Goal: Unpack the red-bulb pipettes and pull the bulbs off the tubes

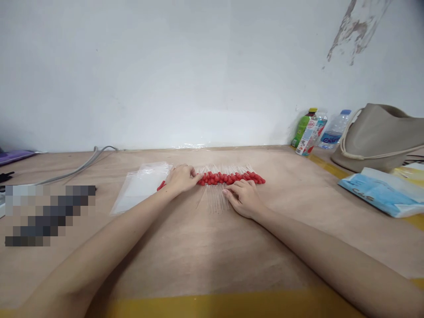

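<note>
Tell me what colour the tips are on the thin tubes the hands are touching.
Red tips on clear tubes, plainest in the head view.

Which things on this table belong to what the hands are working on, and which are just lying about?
In hand:
- red-bulbed droppers, under the left hand and right hand
- clear plastic bags, probably, beside the left hand

Lying about:
- drink bottles
- beige bag
- blue tissue pack
- grey cable

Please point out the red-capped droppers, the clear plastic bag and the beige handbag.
red-capped droppers [228, 178], head view, on the red caps mid-row
clear plastic bag [139, 187], head view, on its flat middle
beige handbag [380, 137], head view, on its side wall
</note>
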A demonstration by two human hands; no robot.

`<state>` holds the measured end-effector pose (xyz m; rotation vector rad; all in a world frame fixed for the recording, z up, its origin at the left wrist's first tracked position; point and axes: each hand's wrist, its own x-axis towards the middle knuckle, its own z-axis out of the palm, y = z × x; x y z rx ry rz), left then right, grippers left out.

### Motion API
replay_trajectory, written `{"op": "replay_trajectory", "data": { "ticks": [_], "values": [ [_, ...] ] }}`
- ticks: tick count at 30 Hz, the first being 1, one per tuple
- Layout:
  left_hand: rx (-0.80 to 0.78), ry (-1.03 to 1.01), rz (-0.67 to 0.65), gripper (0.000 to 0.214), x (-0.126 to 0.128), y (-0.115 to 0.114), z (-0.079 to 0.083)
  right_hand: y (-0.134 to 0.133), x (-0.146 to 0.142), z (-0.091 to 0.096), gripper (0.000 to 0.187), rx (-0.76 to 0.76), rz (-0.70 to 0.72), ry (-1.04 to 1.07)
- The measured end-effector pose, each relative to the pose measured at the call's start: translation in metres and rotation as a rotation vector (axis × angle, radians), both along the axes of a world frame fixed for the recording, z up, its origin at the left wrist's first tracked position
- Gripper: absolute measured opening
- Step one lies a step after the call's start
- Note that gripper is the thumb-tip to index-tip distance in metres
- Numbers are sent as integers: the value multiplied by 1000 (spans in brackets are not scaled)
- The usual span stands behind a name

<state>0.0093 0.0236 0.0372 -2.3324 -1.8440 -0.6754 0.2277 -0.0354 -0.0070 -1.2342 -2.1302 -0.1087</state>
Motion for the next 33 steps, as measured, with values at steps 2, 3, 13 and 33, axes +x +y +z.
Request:
{"op": "replay_trajectory", "data": {
  "ticks": [2, 3, 13, 33],
  "values": [
    [12, -23, 17, 27, 1, 2, -1, 0, 0, 0, 31, -11, 0, 5],
    [24, -35, 33, 27, 1, 2, -2, 0, 0, 1, 31, -12, 2, 11],
    [253, -138, -277, 17, -14, -57, -17, 6, 2, -6, 52, 161, 50, 188],
    [106, -221, -499, 8, 0, -70, -39, 5, 3, -6, 21, 207, 240, -43]
  ]
}}
